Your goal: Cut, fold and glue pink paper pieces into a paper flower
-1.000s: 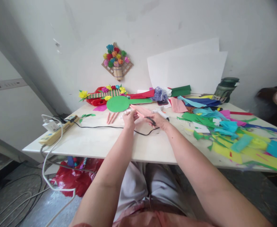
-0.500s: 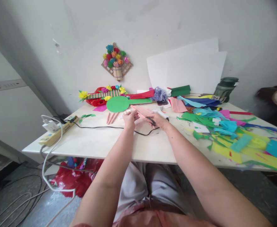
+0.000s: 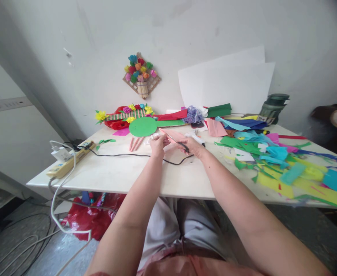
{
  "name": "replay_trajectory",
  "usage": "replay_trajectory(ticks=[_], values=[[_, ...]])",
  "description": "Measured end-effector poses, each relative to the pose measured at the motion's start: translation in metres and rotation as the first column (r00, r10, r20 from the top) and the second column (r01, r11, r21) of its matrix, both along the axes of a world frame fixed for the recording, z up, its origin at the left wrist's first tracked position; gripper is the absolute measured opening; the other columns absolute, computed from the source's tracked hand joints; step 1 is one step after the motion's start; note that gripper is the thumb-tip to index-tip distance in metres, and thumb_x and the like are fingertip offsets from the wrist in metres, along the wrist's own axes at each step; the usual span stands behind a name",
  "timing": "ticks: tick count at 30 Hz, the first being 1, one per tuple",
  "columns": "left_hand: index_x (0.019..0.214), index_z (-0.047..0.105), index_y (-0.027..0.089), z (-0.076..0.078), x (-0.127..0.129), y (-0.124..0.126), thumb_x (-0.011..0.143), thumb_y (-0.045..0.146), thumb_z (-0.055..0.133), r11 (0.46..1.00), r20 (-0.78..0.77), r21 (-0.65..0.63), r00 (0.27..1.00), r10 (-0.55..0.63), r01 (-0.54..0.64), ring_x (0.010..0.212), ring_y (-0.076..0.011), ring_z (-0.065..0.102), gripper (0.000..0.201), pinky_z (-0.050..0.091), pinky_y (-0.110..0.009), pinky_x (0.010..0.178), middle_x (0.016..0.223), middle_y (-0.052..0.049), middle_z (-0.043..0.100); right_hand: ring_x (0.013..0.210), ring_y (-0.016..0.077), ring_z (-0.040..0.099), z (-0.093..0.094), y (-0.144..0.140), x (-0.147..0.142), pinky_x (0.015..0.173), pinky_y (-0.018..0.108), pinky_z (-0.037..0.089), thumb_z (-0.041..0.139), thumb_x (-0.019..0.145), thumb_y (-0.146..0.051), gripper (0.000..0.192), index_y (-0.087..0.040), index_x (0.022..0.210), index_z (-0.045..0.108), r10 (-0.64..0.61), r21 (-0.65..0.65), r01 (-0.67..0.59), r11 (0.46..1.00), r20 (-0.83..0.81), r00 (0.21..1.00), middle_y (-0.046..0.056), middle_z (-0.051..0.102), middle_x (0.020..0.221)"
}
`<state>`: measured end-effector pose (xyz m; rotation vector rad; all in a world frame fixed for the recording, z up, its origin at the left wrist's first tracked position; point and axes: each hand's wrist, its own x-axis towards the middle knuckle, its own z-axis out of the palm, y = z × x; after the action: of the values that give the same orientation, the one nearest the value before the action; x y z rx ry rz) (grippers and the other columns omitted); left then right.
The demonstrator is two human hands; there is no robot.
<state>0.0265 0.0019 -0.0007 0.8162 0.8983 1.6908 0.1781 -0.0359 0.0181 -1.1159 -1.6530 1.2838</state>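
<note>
Both hands are out over the far middle of the white table (image 3: 122, 174), close together. The left hand (image 3: 157, 145) is pinched narrow on the near end of a pink paper piece (image 3: 172, 135), which lies slanting up and away between the two hands. The right hand (image 3: 193, 147) is closed around a small dark-handled tool (image 3: 183, 145), likely scissors, though it is too small to be sure; its tip sits at the pink paper's edge. A black cord (image 3: 128, 155) runs along the tabletop under the hands to a power strip (image 3: 70, 163) at the left corner. Just beyond the hands lies a green paper disc (image 3: 142, 126), with a few pink sticks (image 3: 135, 143) beside it. A heap of coloured paper scraps (image 3: 274, 161) covers the right side of the table. White sheets (image 3: 228, 86) lean against the wall, where a paper flower ornament (image 3: 141, 74) hangs.
</note>
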Motion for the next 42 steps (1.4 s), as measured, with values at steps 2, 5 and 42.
replay_trajectory(ticks=[2,5,42], values=[[0.056,0.054,0.013,0.000,0.000,0.000,0.058,0.021,0.068,1.000,0.002,0.002,1.000,-0.002,0.002,0.044,-0.0102,0.054,0.017,0.050,-0.026,0.051,0.050,-0.001,0.057,0.033,0.0032,0.035,0.000,0.000,0.000,0.032,0.017,0.025,0.071,0.067,-0.039,0.028,-0.012,0.070,0.061,-0.005,0.010,0.005,1.000,0.002,1.000,-0.006,0.045,0.042],[0.056,0.054,0.013,0.001,0.000,-0.001,0.058,0.022,0.069,1.000,0.004,0.005,1.000,-0.002,0.002,0.044,-0.0101,0.055,0.018,0.050,-0.025,0.051,0.050,-0.001,0.057,0.034,0.0034,0.034,-0.003,0.004,0.000,0.032,0.017,0.024,0.070,0.066,-0.040,0.030,-0.012,0.072,0.062,-0.001,0.026,0.001,1.000,0.005,1.000,-0.006,0.044,0.042],[0.060,0.058,0.011,0.017,-0.018,0.002,0.061,0.012,0.062,0.983,0.148,-0.087,0.978,-0.148,0.162,0.048,-0.0114,0.057,0.004,0.052,-0.027,0.058,0.054,-0.004,0.059,0.037,0.0038,0.037,-0.006,0.013,-0.006,0.033,0.017,0.029,0.072,0.065,-0.038,0.031,-0.011,0.078,0.064,0.058,0.022,-0.057,0.998,-0.038,0.998,-0.006,0.047,0.046]])
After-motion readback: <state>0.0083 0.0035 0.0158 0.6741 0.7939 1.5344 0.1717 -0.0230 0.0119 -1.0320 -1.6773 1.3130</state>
